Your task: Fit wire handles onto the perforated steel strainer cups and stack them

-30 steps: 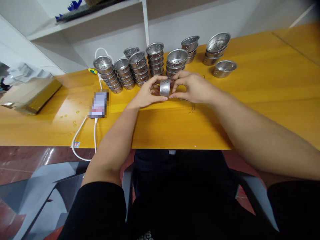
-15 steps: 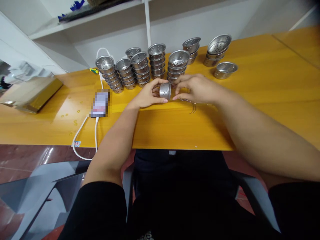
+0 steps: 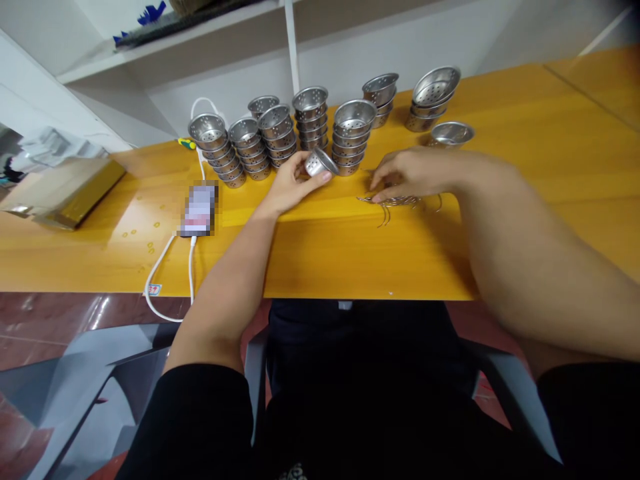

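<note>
- Nearest, the wires lie loosely tangled on the surface, under your right hand; its fingers are bent, but whether they pinch a wire cannot be told.
- Slightly farther, your left hand grips the cup, tilted with its mouth up and rightward, just beside the front stack.
- You seem to be picking out a wire; the next move likely calls for freeing one without dragging others.
- Beyond stand more stacks and, rightward, a lone cup.
</note>
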Motion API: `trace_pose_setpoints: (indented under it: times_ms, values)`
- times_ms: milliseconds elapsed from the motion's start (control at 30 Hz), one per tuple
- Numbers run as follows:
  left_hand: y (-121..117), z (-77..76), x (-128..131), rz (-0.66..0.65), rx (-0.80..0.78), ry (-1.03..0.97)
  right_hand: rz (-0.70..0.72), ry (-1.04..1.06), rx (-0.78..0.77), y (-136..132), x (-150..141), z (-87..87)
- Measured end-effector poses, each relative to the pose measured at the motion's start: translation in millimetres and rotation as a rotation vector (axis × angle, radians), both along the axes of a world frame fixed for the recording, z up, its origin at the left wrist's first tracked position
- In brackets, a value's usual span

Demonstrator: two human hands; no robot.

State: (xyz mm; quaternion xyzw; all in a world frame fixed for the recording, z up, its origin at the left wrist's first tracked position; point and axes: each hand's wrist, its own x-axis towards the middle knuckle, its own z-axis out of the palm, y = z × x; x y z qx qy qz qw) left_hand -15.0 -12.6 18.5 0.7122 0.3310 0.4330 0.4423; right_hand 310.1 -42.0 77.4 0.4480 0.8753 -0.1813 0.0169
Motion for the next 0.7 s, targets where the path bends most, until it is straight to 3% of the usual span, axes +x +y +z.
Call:
trace_pose_setpoints:
  times_ms: [100,167,267,333,400,500,633,700]
  values:
    - [4,-6.0,0,-0.029,-0.008,-0.046,-0.123,0.005,0.134,-14,-5,14.9]
    - [5,-10.0,1,-0.065,0.006,-0.08,-0.197,0.137,0.273,-27,-12,23.9]
    - [4,-13.5,7,-0.146,0.06,-0.102,-0.07,0.384,0.335,-41,-27,28.8]
    - [2,-13.5,12,-0.202,0.087,-0.088,0.077,0.456,0.266,-44,-36,26.1]
    - [-1,-11.9,16,-0.23,0.099,-0.076,0.122,0.471,0.198,-43,-41,21.1]
    - [-6,-7.8,16,-0.199,0.065,-0.073,0.036,0.526,0.237,-41,-43,15.6]
    - [-8,-4.3,10,-0.077,0.029,-0.004,-0.185,0.698,0.55,-38,-42,17.9]
    - [-8,-4.9,8,-0.03,0.054,0.025,-0.219,0.675,0.65,-34,-43,22.1]
